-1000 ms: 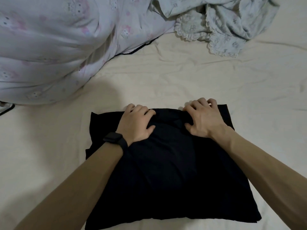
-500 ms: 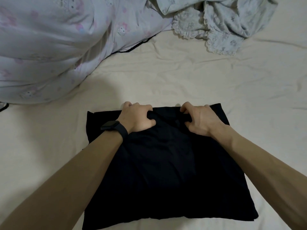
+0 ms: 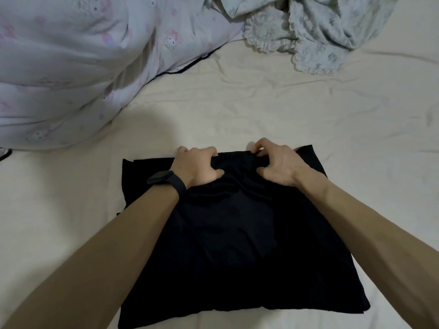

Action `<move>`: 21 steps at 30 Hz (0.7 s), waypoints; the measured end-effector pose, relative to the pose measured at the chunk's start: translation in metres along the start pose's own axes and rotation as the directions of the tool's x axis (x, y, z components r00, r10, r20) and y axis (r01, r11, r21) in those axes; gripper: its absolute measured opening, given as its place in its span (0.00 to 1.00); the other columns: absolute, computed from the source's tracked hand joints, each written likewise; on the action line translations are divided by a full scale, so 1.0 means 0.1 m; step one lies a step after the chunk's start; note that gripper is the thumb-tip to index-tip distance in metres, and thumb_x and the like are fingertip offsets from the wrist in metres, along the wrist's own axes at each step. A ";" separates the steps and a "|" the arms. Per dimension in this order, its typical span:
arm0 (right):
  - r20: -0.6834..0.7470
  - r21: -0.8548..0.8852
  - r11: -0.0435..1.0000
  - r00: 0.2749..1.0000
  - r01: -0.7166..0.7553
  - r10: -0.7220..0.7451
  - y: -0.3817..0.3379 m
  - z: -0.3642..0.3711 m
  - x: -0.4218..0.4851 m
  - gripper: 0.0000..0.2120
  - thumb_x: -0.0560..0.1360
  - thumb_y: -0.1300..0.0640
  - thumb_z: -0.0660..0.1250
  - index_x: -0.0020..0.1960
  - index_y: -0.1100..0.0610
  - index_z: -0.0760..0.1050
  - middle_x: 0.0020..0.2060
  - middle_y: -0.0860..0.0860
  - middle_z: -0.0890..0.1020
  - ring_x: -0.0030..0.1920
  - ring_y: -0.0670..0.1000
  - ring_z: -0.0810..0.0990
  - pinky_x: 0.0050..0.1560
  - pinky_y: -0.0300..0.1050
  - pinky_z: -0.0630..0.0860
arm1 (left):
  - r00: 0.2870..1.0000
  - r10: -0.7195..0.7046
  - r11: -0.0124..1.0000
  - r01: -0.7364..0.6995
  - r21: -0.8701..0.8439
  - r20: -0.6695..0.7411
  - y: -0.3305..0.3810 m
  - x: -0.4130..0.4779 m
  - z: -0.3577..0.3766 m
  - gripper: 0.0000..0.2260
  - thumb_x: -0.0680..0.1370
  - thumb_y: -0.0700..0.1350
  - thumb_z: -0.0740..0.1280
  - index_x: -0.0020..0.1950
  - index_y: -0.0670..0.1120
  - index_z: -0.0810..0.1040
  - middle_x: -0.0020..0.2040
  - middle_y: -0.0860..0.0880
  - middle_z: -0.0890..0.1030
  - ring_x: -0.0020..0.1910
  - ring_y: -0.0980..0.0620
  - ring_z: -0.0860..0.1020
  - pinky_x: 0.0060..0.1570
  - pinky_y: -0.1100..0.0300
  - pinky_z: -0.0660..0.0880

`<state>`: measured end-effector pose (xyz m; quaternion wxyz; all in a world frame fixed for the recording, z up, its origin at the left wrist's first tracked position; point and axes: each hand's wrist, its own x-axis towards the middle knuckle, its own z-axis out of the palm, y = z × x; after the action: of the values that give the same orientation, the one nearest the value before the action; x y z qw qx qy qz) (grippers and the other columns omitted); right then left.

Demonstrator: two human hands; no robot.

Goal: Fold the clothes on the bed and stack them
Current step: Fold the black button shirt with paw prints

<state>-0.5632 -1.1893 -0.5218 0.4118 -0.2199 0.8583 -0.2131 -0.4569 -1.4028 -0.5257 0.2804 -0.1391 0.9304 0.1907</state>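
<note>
A home bedroom: a sheeted bed (image 3: 237,110) with a cartoon-print duvet (image 3: 71,67).

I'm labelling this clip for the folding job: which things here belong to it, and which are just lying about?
In the job: black folded cloth garment, left hand and right hand gripping its far edge.
Lying about: white cartoon-print quilt; crumpled pale green lace-trimmed cloth (maybe clothing); cream bed sheet.

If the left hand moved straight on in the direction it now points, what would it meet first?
Past the black cloth, which the left hand grips, the line crosses bare sheet; the first thing met is probably the frilled garment, though depth is unclear.
</note>
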 end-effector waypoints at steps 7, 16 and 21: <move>-0.274 -0.229 0.973 0.961 -0.030 -0.035 0.11 0.00 -0.03 0.27 0.75 0.51 0.68 0.73 0.44 0.66 0.67 0.45 0.77 0.71 0.53 0.65 0.67 0.55 0.59 | 0.934 0.074 0.997 -0.076 0.008 -0.350 -0.11 -0.08 0.00 0.18 0.78 0.50 0.68 0.67 0.49 0.75 0.61 0.49 0.79 0.60 0.46 0.77 0.62 0.49 0.65; -0.475 0.460 0.823 0.691 -0.332 0.544 0.78 0.11 -0.52 0.29 0.79 0.34 0.51 0.65 0.54 0.74 0.61 0.53 0.79 0.64 0.59 0.74 0.67 0.59 0.67 | 0.422 -0.876 0.460 0.592 -0.662 -0.233 -0.90 -0.99 0.47 0.29 0.80 0.59 0.64 0.75 0.45 0.64 0.73 0.38 0.67 0.70 0.35 0.66 0.68 0.39 0.63; -0.389 0.488 0.826 0.777 -0.281 0.494 0.93 0.02 -0.44 0.12 0.80 0.46 0.64 0.52 0.54 0.79 0.47 0.50 0.83 0.53 0.56 0.81 0.58 0.50 0.76 | 0.562 -0.797 0.529 0.473 -0.705 -0.221 -1.17 -1.02 0.44 0.18 0.82 0.56 0.64 0.59 0.42 0.76 0.56 0.38 0.81 0.58 0.35 0.77 0.53 0.50 0.70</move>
<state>-0.5557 -1.0899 -0.5472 0.2470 0.1185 0.8984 -0.3432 -0.3113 -1.4726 -0.5336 0.0127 -0.6064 0.7391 0.2929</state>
